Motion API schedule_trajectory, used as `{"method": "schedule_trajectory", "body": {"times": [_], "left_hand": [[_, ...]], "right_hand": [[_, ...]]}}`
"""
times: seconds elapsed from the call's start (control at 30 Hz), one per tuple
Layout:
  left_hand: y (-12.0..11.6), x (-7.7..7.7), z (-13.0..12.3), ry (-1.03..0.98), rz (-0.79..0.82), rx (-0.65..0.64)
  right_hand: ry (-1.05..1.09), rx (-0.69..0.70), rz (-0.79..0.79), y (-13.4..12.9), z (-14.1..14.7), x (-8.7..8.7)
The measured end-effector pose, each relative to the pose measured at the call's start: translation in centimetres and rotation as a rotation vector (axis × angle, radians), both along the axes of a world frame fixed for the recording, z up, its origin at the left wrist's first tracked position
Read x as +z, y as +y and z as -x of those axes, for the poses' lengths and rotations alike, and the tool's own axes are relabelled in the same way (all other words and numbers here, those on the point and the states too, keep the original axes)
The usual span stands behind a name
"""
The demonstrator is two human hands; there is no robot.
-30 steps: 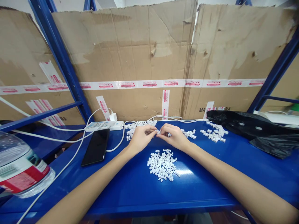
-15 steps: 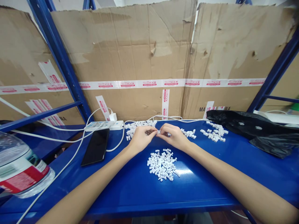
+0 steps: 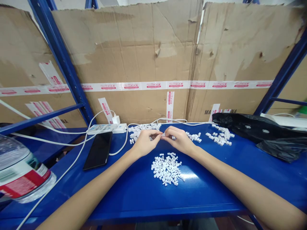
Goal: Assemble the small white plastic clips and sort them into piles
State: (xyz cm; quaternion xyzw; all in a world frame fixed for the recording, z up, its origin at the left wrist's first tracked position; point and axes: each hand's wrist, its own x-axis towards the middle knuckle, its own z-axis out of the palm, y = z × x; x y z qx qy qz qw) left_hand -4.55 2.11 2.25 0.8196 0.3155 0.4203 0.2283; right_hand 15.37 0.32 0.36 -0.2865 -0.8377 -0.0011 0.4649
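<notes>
My left hand (image 3: pixel 146 141) and my right hand (image 3: pixel 178 139) meet fingertip to fingertip above the blue table (image 3: pixel 134 191). Both are closed in a pinch on one small white plastic piece (image 3: pixel 163 134), mostly covered by the fingers. Just below them lies a loose pile of small white plastic parts (image 3: pixel 166 169). Behind my left hand spreads a heap of white block-shaped pieces (image 3: pixel 135 129), partly hidden by it. A few similar white blocks (image 3: pixel 195 137) lie beyond my right hand, and another cluster of white blocks (image 3: pixel 222 136) sits farther right.
A black phone (image 3: pixel 98 150) lies to the left, before a white power strip (image 3: pixel 105 128) with a plugged charger and trailing cables. A large plastic bottle (image 3: pixel 22 172) stands at far left. A black plastic bag (image 3: pixel 261 131) lies at right. Cardboard (image 3: pixel 136 60) walls the back.
Hardly anything differs. Both hands stay together at the same spot, with only a slight shift of the fingers around the small white piece.
</notes>
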Motion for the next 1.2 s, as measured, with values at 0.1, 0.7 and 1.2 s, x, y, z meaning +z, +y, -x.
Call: {"method": "schedule_trajectory", "body": {"times": [0.1, 0.7, 1.2], "left_hand": [[0.0, 0.0, 0.0, 0.013, -0.004, -0.013], [-0.1, -0.1, -0.3, -0.137, 0.179, -0.136], [1.6, -0.1, 0.1, -0.483, 0.500, 0.004]], "right_hand": [[-0.008, -0.010, -0.003, 0.0, 0.0, 0.0], [0.005, -0.028, -0.068, 0.0, 0.1, 0.2], [-0.122, -0.019, 0.188, -0.1, 0.5, 0.1]]}}
